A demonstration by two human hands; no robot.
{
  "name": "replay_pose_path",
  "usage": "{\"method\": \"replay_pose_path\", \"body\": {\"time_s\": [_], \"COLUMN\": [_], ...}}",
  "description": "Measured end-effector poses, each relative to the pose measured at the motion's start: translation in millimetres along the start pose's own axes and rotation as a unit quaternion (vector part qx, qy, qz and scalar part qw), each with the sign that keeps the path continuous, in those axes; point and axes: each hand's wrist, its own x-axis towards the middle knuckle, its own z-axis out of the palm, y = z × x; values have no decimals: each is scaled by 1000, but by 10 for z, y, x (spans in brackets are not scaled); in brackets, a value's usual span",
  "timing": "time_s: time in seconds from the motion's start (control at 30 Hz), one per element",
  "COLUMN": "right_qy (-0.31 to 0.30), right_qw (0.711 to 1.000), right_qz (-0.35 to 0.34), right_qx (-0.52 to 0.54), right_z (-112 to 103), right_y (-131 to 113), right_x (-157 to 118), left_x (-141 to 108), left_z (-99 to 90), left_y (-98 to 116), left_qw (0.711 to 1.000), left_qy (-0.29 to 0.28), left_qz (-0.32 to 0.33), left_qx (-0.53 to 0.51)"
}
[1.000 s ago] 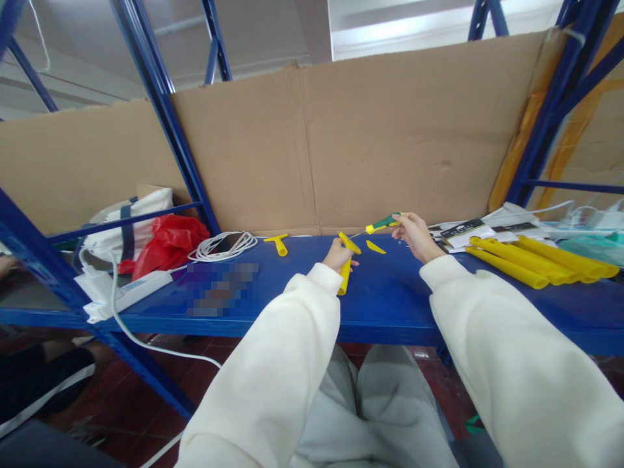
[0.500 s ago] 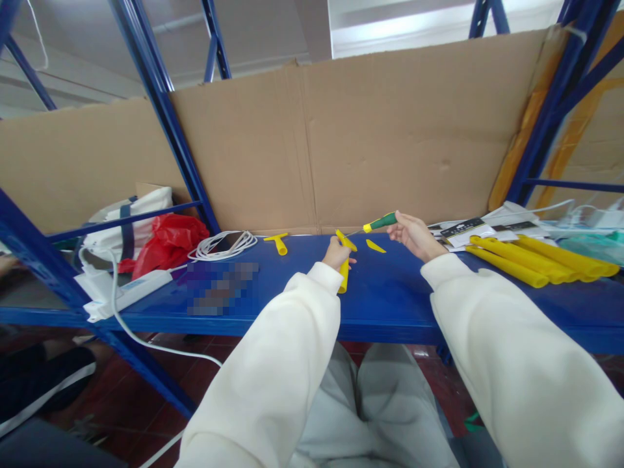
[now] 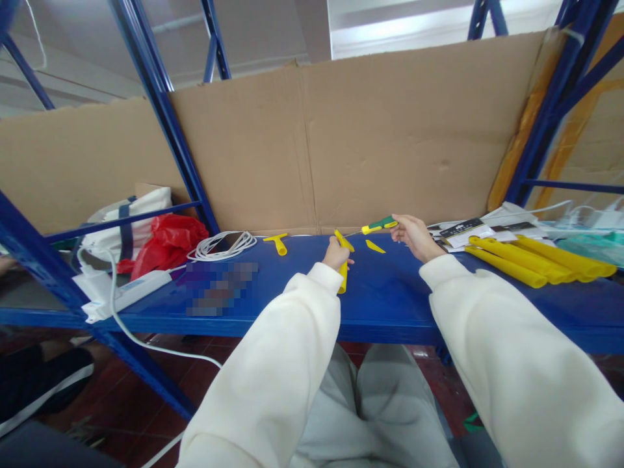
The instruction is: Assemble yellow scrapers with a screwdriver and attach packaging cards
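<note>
My left hand is closed around a yellow T-shaped part, its crosspiece showing above the fingers and its tube below. The fingers of my right hand pinch the handle end of a green and yellow screwdriver. Its thin shaft points left, to the crosspiece of the held part; whether the tip touches is too small to tell. A flat yellow piece lies on the blue shelf between my hands. Another yellow T-shaped part rests to the left, near the cardboard.
Several yellow tubes lie at right beside packets. To the left are a coiled white cable, a red bag and a power strip. A cardboard sheet stands behind. A person's leg shows at lower left.
The screwdriver handle has turned in my right fingers and shows a different side, and my right hand has shifted very slightly left. My left hand keeps its hold.
</note>
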Motion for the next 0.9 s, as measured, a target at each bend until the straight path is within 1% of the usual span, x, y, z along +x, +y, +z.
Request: {"method": "replay_pose_path", "body": {"time_s": [0.13,0.33,0.4,0.5,0.67,0.77,0.9], "right_qy": [1,-68,-77,-69,-37,-42,-45], "right_qw": [1000,997,995,996,997,996,997], "right_qz": [11,16,16,14,22,37,40], "right_qx": [-13,36,55,64,62,69,43], "right_z": [0,9,23,40,22,5,-8], "right_y": [9,-55,-77,-76,-30,-12,6], "right_x": [-8,-39,-55,-67,-26,2,7], "left_x": [39,58,56,50,35,41,66], "left_z": [-10,-17,-18,-19,-16,-14,-18], "left_y": [-32,-37,-34,-28,-24,-30,-42], "left_qw": [1000,1000,1000,1000,1000,1000,999], "left_qy": [-1,3,5,7,13,13,9], "left_qz": [6,12,16,16,13,12,17], "left_qx": [8,18,21,26,20,23,28]}}
